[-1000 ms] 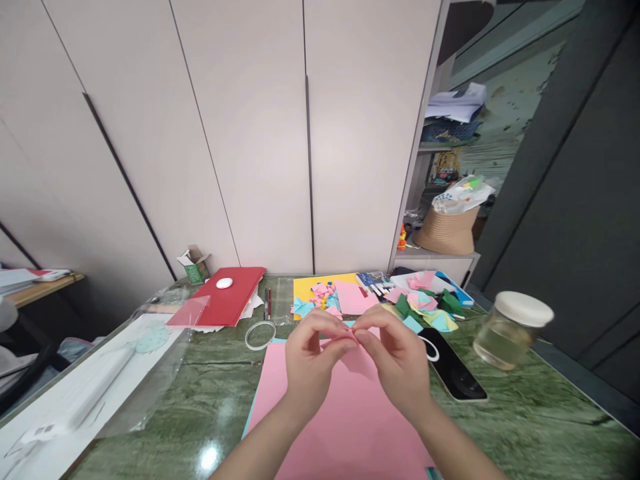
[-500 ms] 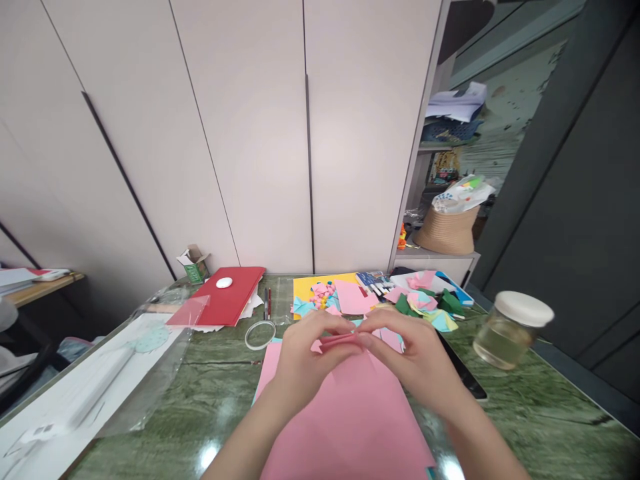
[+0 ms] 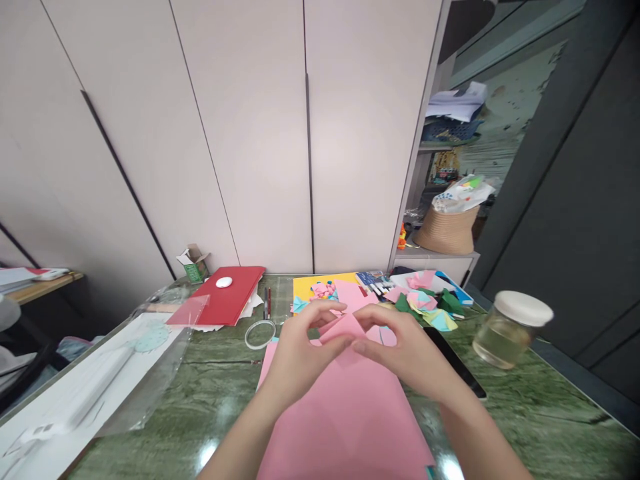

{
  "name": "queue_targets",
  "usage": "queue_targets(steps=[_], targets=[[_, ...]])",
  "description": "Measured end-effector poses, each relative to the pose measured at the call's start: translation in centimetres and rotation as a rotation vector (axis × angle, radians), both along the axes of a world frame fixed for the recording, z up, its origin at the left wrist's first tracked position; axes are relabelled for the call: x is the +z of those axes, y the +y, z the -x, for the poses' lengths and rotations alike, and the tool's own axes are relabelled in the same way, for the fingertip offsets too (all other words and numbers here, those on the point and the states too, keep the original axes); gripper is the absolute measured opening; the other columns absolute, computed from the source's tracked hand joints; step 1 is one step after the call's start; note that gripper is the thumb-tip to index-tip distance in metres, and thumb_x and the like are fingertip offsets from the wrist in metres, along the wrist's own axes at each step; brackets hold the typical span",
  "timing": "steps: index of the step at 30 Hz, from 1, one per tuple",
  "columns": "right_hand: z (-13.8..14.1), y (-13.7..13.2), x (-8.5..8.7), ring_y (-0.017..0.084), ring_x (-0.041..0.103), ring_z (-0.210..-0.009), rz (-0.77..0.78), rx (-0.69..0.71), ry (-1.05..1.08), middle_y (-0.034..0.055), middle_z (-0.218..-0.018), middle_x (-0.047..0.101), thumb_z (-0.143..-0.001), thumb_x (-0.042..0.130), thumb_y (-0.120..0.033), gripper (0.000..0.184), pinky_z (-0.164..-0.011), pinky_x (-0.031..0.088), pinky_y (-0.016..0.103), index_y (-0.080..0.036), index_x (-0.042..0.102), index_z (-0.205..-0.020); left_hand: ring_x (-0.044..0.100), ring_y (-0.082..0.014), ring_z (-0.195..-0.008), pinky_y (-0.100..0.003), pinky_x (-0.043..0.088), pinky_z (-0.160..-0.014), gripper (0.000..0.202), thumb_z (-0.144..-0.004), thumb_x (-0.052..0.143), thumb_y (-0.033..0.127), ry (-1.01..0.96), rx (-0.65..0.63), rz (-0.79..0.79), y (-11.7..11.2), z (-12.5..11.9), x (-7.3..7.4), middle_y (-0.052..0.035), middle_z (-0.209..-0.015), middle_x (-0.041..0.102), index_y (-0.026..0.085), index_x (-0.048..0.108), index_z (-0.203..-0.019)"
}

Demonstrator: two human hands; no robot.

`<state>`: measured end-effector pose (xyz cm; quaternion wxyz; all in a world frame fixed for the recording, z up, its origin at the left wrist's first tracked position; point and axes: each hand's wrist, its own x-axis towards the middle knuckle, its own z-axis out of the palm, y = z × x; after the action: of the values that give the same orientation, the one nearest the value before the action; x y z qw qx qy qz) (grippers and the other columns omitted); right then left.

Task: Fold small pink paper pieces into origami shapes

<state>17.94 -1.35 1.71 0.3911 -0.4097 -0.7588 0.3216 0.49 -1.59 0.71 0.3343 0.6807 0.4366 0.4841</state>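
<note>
Paper point(image 3: 346, 327), folded, between left hand point(image 3: 302, 343) and right hand point(image 3: 407, 347)

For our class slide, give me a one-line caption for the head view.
Left hand and right hand hold a folded pink paper over a large pink sheet on a green tabletop.

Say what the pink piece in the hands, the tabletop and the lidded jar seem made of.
Pink piece: probably matte paper, thin and folded. Tabletop: glossy, veined green stone or imitation; glare shows. Lidded jar: clear glass or plastic; see-through walls suit either.
</note>
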Motion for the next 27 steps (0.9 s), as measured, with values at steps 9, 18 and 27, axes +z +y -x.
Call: queue_targets(steps=[9,18,27], targets=[[0.0,0.6,-0.6,0.015,0.058,-0.072,0.009,-0.084,0.151,-0.0006,-0.073,0.065,-0.078,0.062,-0.027,0.008,-0.068,0.044,0.028,-0.021,0.064,-0.074,0.056,-0.0153,-0.079,-0.026,0.043,-0.070,0.022,-0.078,0.062,0.026,-0.086,-0.095,0.039,0.8,0.6,-0.3,-0.0005,-0.089,0.062,0.026,0.060,-0.099],[-0.1,0.9,-1.0,0.018,0.059,-0.081,0.015,-0.088,0.142,0.0010,-0.083,0.065,-0.081,0.059,-0.033,0.014,-0.076,0.044,0.032,-0.024,0.063,-0.092,0.052,-0.0130,-0.065,-0.025,0.039,-0.064,0.026,-0.077,0.063,0.024,-0.118,-0.019,0.018,1.1,0.2,-0.7,0.0036,-0.065,0.057,0.024,0.060,-0.102],[0.8,1.2,-1.8,0.019,0.056,-0.087,0.059,-0.079,0.193,0.0029,-0.092,0.061,-0.077,0.063,-0.031,0.029,-0.071,0.045,0.030,-0.026,0.059,-0.105,0.049,-0.0128,-0.069,-0.024,0.039,-0.062,0.026,-0.079,0.061,0.024,-0.097,0.011,-0.034,1.3,-0.2,-1.1,0.0014,-0.077,0.056,0.026,0.061,-0.105]])
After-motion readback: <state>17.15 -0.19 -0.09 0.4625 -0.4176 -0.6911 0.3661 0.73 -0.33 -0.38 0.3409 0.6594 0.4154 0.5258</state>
